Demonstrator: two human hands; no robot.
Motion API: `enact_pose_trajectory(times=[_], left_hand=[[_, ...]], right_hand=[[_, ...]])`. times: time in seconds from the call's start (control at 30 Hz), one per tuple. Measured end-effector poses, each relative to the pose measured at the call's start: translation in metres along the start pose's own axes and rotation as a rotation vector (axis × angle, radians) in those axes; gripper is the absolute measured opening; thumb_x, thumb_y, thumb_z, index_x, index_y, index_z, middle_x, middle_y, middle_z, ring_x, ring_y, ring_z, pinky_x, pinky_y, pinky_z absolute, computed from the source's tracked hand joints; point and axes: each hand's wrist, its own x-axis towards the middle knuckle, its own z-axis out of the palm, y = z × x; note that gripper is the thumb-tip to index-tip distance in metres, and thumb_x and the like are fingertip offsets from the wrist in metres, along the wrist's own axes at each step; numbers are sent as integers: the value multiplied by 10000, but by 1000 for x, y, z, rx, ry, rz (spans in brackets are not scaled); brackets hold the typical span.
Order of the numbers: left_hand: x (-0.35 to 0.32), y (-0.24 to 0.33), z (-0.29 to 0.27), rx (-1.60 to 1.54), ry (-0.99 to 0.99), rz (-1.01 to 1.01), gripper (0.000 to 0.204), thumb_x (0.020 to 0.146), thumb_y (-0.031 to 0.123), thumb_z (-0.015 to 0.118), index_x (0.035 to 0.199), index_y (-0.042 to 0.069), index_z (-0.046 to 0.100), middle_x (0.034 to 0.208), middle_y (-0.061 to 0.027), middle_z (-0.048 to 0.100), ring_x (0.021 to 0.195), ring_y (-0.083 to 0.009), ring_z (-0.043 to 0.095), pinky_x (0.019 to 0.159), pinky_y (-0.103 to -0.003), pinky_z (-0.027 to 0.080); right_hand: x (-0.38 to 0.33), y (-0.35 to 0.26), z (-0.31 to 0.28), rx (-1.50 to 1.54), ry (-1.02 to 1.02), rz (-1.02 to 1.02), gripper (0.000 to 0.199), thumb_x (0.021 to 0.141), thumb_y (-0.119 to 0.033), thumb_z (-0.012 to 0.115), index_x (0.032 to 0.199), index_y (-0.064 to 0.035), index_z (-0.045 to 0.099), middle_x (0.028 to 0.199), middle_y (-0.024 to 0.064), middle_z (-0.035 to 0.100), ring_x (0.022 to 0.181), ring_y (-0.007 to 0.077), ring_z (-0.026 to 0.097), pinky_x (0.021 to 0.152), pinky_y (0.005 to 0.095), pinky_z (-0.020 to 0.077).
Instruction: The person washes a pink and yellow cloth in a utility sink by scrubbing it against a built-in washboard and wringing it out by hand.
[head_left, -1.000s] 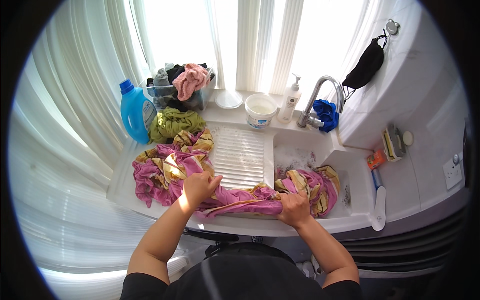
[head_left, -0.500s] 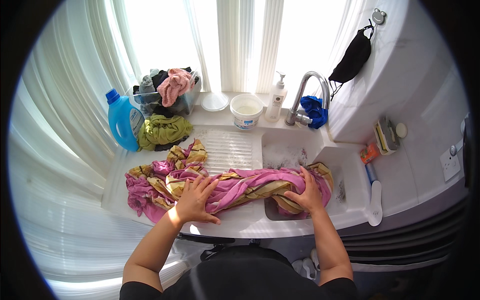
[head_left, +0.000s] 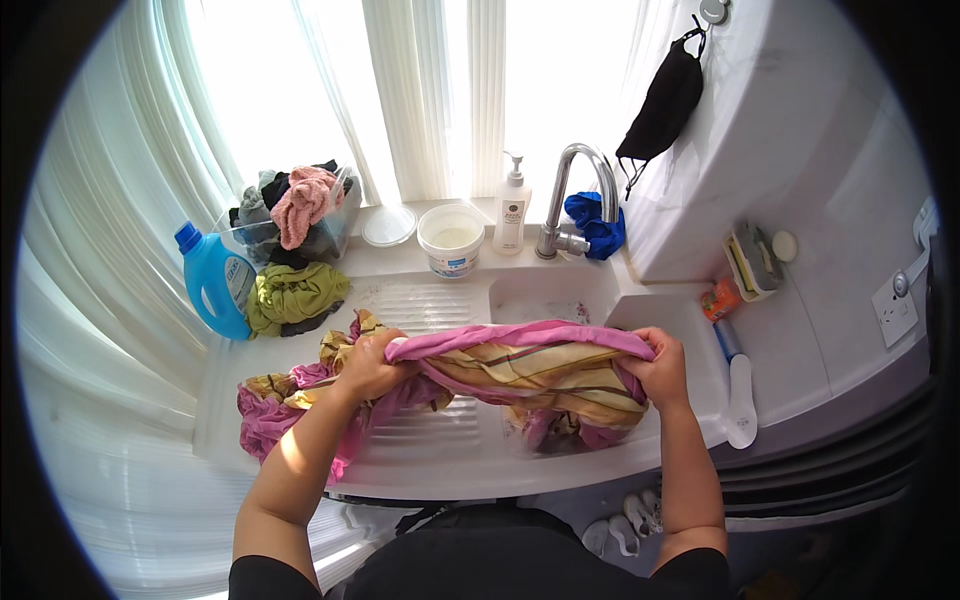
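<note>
A large pink and yellow patterned cloth (head_left: 540, 370) stretches between my two hands over the sink. My left hand (head_left: 372, 368) is closed around its upper edge above the ribbed washboard (head_left: 420, 420). At the right end, my right hand (head_left: 660, 368) grips the same edge, fingers wrapped round the fabric. The middle is lifted and spread, showing stripes. Part of the cloth hangs down into the sink basin (head_left: 550, 290), where some suds show. Its other end lies bunched on the left of the counter, partly behind my left forearm.
A blue detergent bottle (head_left: 217, 285), a green cloth (head_left: 297, 298) and a clear bin (head_left: 345, 205) of clothes stand at the left. Behind the sink are a white tub (head_left: 450, 240), a pump bottle (head_left: 511, 210), a faucet (head_left: 580, 200) and a blue cloth (head_left: 597, 225). A white-handled brush (head_left: 740, 405) lies right.
Both hands, resting spread on the twisted cloth before, have closed on its edge and raised it. The cloth has opened out between them. The view has shifted somewhat.
</note>
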Motion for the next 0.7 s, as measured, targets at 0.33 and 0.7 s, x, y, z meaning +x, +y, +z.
enact_pose_trajectory(times=[0.33,0.7], left_hand=[[102,33,173,671,49,209,393,885,352,600,1233,170,593,956,-155,653,932,-344,622,756,-473,484],[168,-20,293,897,-321,90,322,934,251,499,1215,200,647,1020,-97,640,975,-268,593,802,-457,422]], right_hand=[[82,100,92,-640,-148,264,987,739,-611,716,1483,-71,359,1365,267,522,1234,410,542,1029,463,441],[145,174,151,-901,-621,521,552,893,-413,553,1316,-60,586,1322,225,591,1226,361,580,1012,455,472]])
